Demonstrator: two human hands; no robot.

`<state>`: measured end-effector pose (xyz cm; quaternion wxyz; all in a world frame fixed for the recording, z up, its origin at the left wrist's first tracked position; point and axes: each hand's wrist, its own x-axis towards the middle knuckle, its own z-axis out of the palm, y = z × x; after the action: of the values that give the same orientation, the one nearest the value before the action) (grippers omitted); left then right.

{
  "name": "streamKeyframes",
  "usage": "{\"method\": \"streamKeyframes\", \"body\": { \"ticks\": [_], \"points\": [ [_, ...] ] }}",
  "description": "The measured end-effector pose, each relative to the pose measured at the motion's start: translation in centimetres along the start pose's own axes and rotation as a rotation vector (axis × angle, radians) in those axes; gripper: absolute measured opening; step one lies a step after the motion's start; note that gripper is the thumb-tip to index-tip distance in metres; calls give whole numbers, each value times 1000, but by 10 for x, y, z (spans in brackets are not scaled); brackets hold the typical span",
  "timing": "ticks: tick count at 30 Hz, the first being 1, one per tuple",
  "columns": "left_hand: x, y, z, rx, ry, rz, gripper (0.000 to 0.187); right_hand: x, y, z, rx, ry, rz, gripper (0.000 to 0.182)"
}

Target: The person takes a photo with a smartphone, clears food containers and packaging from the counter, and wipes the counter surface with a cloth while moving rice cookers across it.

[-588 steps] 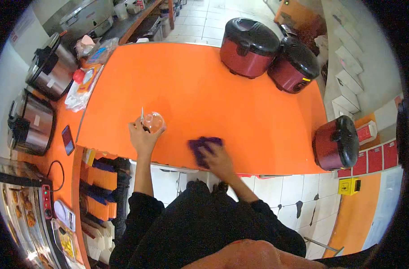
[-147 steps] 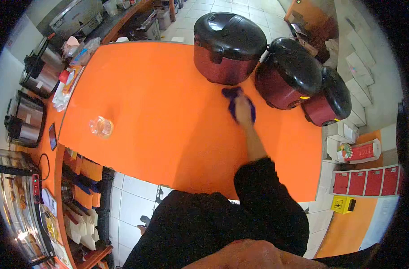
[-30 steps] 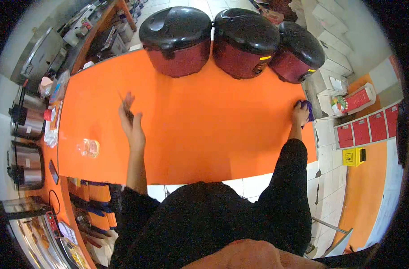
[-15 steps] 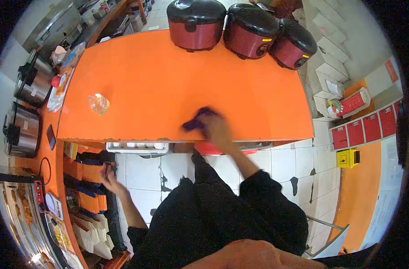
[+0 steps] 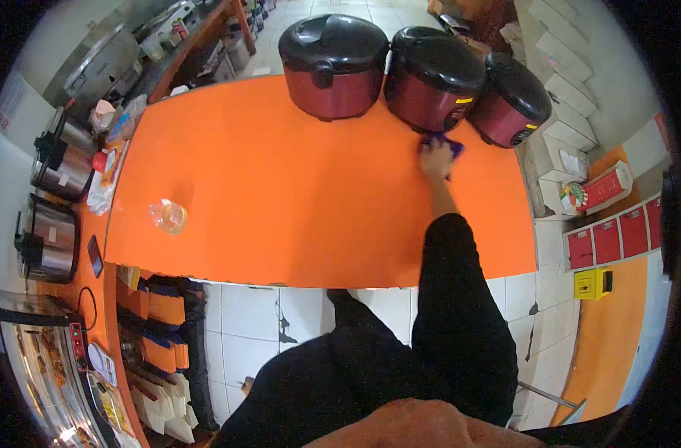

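Observation:
My right hand [image 5: 434, 160] presses a dark purple cloth [image 5: 454, 146] onto the orange tabletop [image 5: 281, 194], its fingers closed over the bunched fabric. Hand and cloth are just in front of the middle rice cooker [image 5: 430, 108], which is maroon with a black lid. A similar cooker [image 5: 333, 93] stands to its left and another cooker [image 5: 501, 119] to its right. Low beside my dark clothing, only a small bit of my left hand [image 5: 247, 384] shows over the white floor tiles; its fingers are mostly hidden.
A clear plastic bottle [image 5: 169, 216] with pale liquid lies on the table's left part. Pressure cookers [image 5: 53, 235], a phone [image 5: 95, 256] and a glass food warmer [image 5: 38, 358] line the left counter. Red-fronted compartments [image 5: 605, 243] and a yellow box [image 5: 593, 284] are at right.
My right hand has carried the cloth from the table's near edge far forward and right, to the cookers. My left hand has dropped back towards my body. The view has shifted forward over the table.

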<state>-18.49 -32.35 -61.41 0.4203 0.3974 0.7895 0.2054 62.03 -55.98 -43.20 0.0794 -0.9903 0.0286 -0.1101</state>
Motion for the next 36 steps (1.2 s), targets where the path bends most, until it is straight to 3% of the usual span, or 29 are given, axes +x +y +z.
{"method": "streamKeyframes", "body": {
  "ticks": [2, 3, 6, 7, 8, 9, 11, 12, 13, 15, 18, 19, 20, 21, 22, 24, 26, 28, 30, 32, 34, 36],
  "points": [
    [2, 4, 20, 122, -83, 103, 31, -41, -66, -11, 51, -2, -207, 40],
    [-7, 19, 28, 258, -143, 259, 31, -73, -96, -24, 108, -51, -325, 38],
    [10, 30, 57, 759, -184, 1135, 31, -194, -138, -89, 321, -386, -689, 33],
    [11, 41, 74, 415, -332, 564, 32, -234, -136, -103, 419, -472, -839, 32],
    [10, 55, 93, 0, -233, 37, 33, -264, -123, -90, 605, -385, -1037, 33],
    [10, 58, 106, -70, -192, 45, 34, -292, -113, -87, 765, -295, -1246, 34],
    [10, 75, 122, -162, -176, 56, 35, -285, -76, -78, 645, -301, -1167, 35],
    [7, 87, 126, -183, -200, 55, 36, -267, -60, -117, 583, -303, -1133, 35],
    [1, 95, 128, -205, -221, 49, 37, -223, -29, -161, 607, -500, -1003, 34],
    [-1, 98, 128, -127, -246, 56, 36, -175, 134, -48, 355, 80, -574, 34],
    [5, 84, 114, -71, -271, 54, 34, -107, 356, -29, -163, 297, -168, 40],
    [8, 72, 106, -91, -272, 33, 34, -105, 400, -27, -29, 451, -43, 44],
    [10, 57, 93, -120, -263, 2, 33, -130, 373, -66, 115, 335, 140, 53],
    [12, 42, 79, -164, -243, -28, 32, -131, 390, -41, -253, 541, -134, 53],
    [14, 23, 63, -203, -218, -63, 32, -139, 403, -12, -617, 456, -180, 51],
    [16, -19, 33, -309, -157, -142, 31, -194, 261, -42, -190, 442, 348, 39],
    [11, -58, -1, -439, -92, -227, 30, -236, 179, -30, -300, 424, 86, 41],
    [-1, -91, -41, -499, -32, -285, 30, -280, 74, -53, -112, 226, -182, 48],
    [-11, -127, -81, -474, 39, -313, 30, -314, -13, -52, 55, 220, -535, 50],
    [-25, -155, -120, -484, 102, -342, 30, -359, -105, -76, 198, 14, -681, 49],
    [-38, -182, -153, -510, 162, -368, 30, -410, -183, -78, 303, 11, -918, 50],
    [-54, -203, -177, -559, 222, -412, 30, -461, -250, -85, 419, -152, -1013, 54]
  ]
}}
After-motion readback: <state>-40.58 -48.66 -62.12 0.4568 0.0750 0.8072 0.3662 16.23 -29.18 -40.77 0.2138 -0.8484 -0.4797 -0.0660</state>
